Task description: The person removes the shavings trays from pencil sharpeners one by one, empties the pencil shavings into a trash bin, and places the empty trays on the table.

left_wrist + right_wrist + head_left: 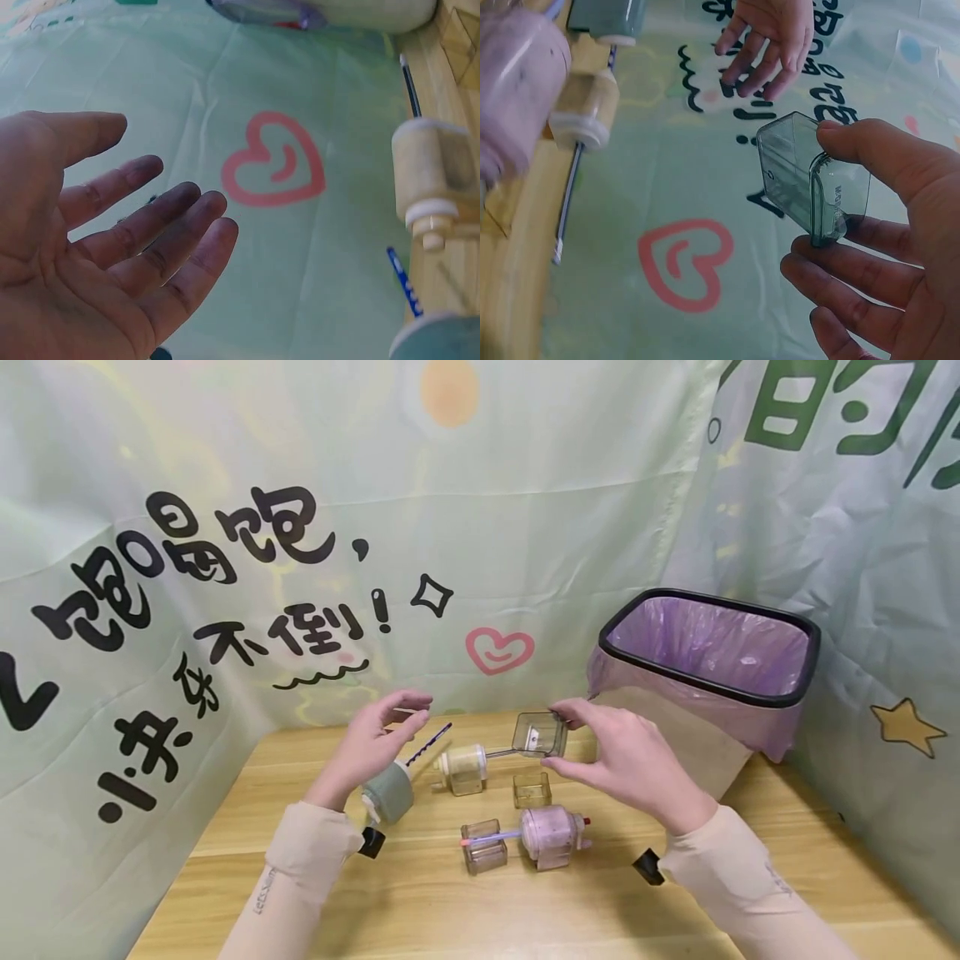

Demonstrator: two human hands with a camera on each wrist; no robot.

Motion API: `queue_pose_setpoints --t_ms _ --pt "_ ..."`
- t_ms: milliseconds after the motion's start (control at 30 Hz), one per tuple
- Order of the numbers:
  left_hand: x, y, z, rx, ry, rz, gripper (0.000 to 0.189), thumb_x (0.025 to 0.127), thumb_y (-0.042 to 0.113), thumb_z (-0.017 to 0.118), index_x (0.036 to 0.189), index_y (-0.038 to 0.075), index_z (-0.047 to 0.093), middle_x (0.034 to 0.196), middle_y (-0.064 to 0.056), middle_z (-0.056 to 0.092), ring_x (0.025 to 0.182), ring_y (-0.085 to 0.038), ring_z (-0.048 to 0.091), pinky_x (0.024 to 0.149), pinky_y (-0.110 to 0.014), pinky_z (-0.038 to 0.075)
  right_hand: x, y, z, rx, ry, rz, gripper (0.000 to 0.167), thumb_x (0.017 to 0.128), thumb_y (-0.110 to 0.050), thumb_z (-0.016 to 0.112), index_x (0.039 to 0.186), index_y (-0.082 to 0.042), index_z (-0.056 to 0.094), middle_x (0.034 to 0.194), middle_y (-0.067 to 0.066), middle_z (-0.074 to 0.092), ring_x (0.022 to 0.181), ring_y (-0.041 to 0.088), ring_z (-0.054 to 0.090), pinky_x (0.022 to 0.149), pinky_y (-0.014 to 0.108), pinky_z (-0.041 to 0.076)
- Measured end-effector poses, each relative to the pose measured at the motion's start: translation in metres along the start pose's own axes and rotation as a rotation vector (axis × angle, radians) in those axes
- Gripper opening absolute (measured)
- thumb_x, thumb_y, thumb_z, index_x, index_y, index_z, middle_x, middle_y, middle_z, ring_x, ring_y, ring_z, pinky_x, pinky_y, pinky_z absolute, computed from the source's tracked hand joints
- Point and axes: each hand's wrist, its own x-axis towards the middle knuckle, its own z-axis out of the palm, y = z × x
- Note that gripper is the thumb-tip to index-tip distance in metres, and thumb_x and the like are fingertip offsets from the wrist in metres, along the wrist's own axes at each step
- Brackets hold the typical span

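My right hand (633, 756) pinches a clear grey-green plastic shavings drawer (787, 176) between thumb and fingers, raised above the table. No shavings show through its walls in the right wrist view. My left hand (375, 743) hangs with loosely spread fingers and holds nothing, overlapping the green pencil sharpener (390, 795) in the head view. A dark blue pencil (429, 743) sticks out of that sharpener. Beside it stands a cream pencil sharpener (465, 767) with a dark pencil in it. Closer to me is a pink pencil sharpener (551, 833) holding a blue-purple pencil (491, 837).
A yellowish clear drawer (532, 791) and a pinkish-brown clear drawer (484, 860) lie on the wooden table (435, 910). At the back right stands a bin with a black rim (705, 687) and purple liner. Printed cloth (570, 527) hangs around the table.
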Motion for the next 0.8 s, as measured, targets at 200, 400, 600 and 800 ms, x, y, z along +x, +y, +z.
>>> queue_pose_setpoints --t_ms 200,400,600,800 --pt "-0.01 -0.011 -0.013 0.053 0.028 -0.041 0.031 0.109 0.029 0.066 0.136 0.014 0.07 0.134 -0.01 0.074 0.116 -0.031 0.075 0.096 -0.047 0.062 0.003 -0.01 0.022 0.027 -0.017 -0.04 0.059 0.086 -0.045 0.089 0.134 -0.017 0.07 0.11 0.002 0.081 0.093 0.019 0.077 0.079 0.049 0.065" --pt "-0.019 -0.02 -0.017 0.084 0.019 -0.063 0.031 0.108 0.031 0.067 0.134 0.015 0.072 0.132 -0.009 0.076 0.116 -0.03 0.075 0.098 -0.051 0.061 0.004 -0.02 0.038 0.047 -0.07 -0.06 0.06 0.087 -0.048 0.088 0.135 -0.017 0.07 0.114 0.001 0.081 0.103 0.02 0.078 0.085 0.049 0.065" --pt "-0.028 -0.028 -0.018 0.095 0.027 -0.087 0.031 0.107 0.033 0.068 0.133 0.015 0.072 0.131 -0.009 0.076 0.116 -0.031 0.075 0.099 -0.053 0.06 0.003 -0.025 0.048 0.065 -0.095 -0.042 0.061 0.086 -0.048 0.088 0.136 -0.018 0.07 0.123 0.0 0.078 0.109 0.019 0.076 0.09 0.047 0.065" --pt "-0.034 -0.036 -0.018 0.118 0.035 -0.111 0.029 0.106 0.033 0.07 0.131 0.019 0.073 0.131 -0.005 0.076 0.115 -0.029 0.075 0.096 -0.05 0.061 0.003 -0.034 0.06 0.062 -0.117 -0.057 0.06 0.087 -0.05 0.087 0.134 -0.018 0.07 0.121 -0.004 0.072 0.107 0.019 0.073 0.087 0.043 0.064"
